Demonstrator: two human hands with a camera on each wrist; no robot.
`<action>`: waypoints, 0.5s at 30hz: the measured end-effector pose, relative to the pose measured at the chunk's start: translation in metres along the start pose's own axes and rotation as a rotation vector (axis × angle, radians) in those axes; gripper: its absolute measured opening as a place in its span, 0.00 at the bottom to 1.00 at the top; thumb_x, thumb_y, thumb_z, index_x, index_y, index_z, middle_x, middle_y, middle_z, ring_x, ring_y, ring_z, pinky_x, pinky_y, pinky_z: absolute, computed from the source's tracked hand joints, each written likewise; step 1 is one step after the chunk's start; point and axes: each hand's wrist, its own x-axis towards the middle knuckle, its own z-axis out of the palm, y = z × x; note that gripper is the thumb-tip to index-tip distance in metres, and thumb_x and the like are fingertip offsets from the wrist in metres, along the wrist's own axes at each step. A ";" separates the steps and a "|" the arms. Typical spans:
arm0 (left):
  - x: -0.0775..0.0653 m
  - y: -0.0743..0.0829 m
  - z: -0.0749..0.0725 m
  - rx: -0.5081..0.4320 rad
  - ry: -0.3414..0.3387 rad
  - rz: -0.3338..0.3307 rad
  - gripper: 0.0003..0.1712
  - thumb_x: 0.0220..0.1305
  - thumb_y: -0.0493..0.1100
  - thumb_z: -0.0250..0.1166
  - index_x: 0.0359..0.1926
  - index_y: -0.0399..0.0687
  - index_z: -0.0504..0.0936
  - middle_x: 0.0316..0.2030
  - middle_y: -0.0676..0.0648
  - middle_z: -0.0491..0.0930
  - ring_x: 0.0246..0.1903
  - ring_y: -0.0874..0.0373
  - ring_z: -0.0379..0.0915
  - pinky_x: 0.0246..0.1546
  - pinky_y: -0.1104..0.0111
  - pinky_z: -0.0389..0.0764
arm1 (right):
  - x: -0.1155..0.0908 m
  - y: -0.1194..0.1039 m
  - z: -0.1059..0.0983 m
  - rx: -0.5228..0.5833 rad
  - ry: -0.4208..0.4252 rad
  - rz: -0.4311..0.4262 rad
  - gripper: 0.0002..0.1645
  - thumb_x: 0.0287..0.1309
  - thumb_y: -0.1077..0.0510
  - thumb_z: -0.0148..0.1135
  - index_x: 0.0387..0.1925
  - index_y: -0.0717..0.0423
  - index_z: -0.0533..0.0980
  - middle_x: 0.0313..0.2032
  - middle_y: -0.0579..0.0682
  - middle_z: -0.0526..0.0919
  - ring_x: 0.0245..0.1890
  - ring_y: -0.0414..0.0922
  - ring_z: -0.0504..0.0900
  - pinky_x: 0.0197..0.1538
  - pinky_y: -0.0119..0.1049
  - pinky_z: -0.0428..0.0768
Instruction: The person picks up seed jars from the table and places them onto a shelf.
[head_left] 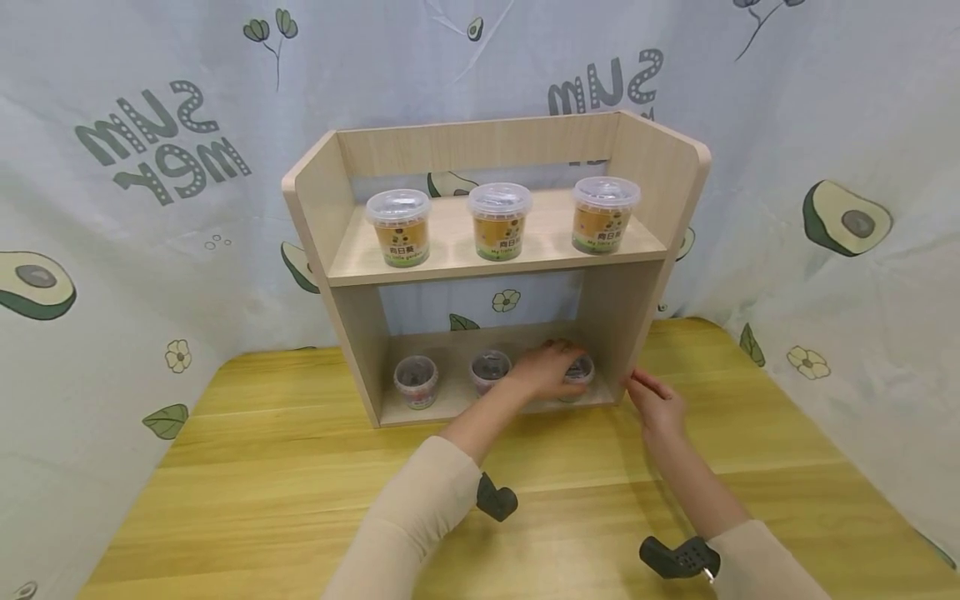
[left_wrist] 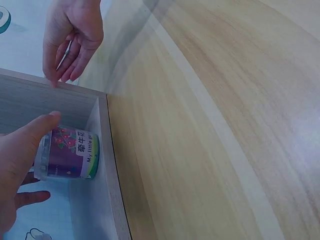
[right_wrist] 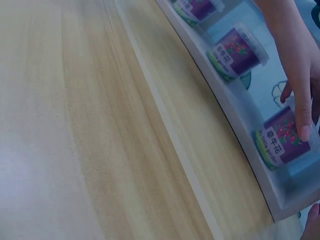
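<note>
My left hand (head_left: 551,369) is at the right-hand plastic cup (head_left: 579,371) on the lower board of a wooden shelf (head_left: 517,271). In the left wrist view, this clear-lidded cup (left_wrist: 70,152) has a purple and green label, with the thumb and fingers of my left hand (left_wrist: 20,165) on either side of its lid end. The right wrist view has the thumb against the cup's label (right_wrist: 282,137). Outside the shelf, my right hand (head_left: 656,404) touches the bottom of the right side panel with its fingertips; its other fingers bend loosely in the left wrist view.
Two similar cups, one on the left (head_left: 416,382) and one in the middle (head_left: 490,369), stand on the lower board. Above, three orange-labelled lidded cups (head_left: 499,223) line the upper board. The shelf stands on a yellow wood-grain table (head_left: 300,483) before a printed cloth (head_left: 187,275).
</note>
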 end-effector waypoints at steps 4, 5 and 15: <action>-0.004 -0.002 0.002 -0.002 0.026 0.001 0.35 0.59 0.65 0.56 0.64 0.59 0.66 0.62 0.52 0.66 0.61 0.57 0.62 0.55 0.68 0.69 | -0.006 0.001 0.001 0.042 0.005 0.037 0.17 0.52 0.72 0.59 0.17 0.49 0.81 0.22 0.39 0.82 0.27 0.32 0.82 0.40 0.24 0.78; -0.005 -0.002 0.002 -0.006 0.041 0.000 0.34 0.59 0.65 0.55 0.64 0.59 0.66 0.62 0.52 0.66 0.61 0.57 0.62 0.55 0.68 0.69 | -0.008 0.002 0.001 0.063 -0.003 0.054 0.15 0.54 0.70 0.59 0.19 0.51 0.80 0.22 0.40 0.82 0.27 0.33 0.82 0.41 0.24 0.78; -0.020 -0.003 0.003 0.002 0.224 -0.001 0.27 0.67 0.62 0.45 0.62 0.59 0.68 0.58 0.53 0.70 0.58 0.58 0.66 0.53 0.66 0.71 | -0.028 0.005 0.023 0.065 -0.181 0.123 0.17 0.65 0.60 0.47 0.22 0.49 0.77 0.27 0.43 0.77 0.31 0.36 0.77 0.42 0.25 0.77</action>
